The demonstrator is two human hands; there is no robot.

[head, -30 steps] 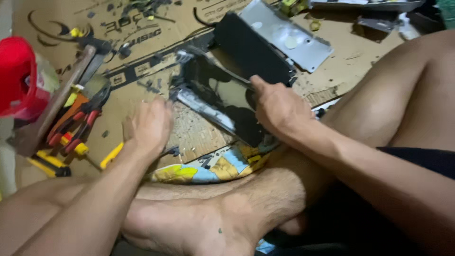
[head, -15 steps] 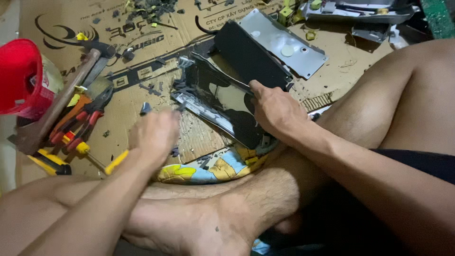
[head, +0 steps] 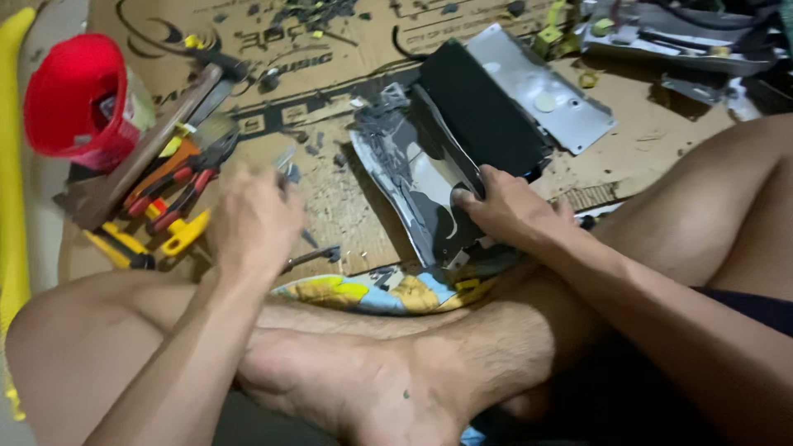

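Observation:
A dismantled black electronic device point(head: 487, 116) lies on the cardboard sheet point(head: 355, 215), with a bent glossy dark panel point(head: 413, 182) peeling off its near side. My right hand point(head: 512, 211) grips the panel's near edge, thumb pressed on the glossy surface. My left hand point(head: 252, 219) hovers, blurred and with curled fingers, over the cardboard just right of a pile of hand tools point(head: 173, 186). A thin grey metal piece point(head: 286, 158) shows at its fingertips; whether the hand holds it is unclear.
A red cup point(head: 70, 91) and a hammer point(head: 140, 153) sit at the left, beside yellow-handled tools point(head: 178, 239). A grey metal plate point(head: 541, 95) lies behind the device, with more parts point(head: 669, 37) at the top right. My crossed legs point(head: 396, 372) fill the foreground over a colourful cloth point(head: 380, 293).
My left hand has lifted slightly and shifted toward the tools, becoming blurred. My right hand keeps its grip on the panel. The view has tilted a little.

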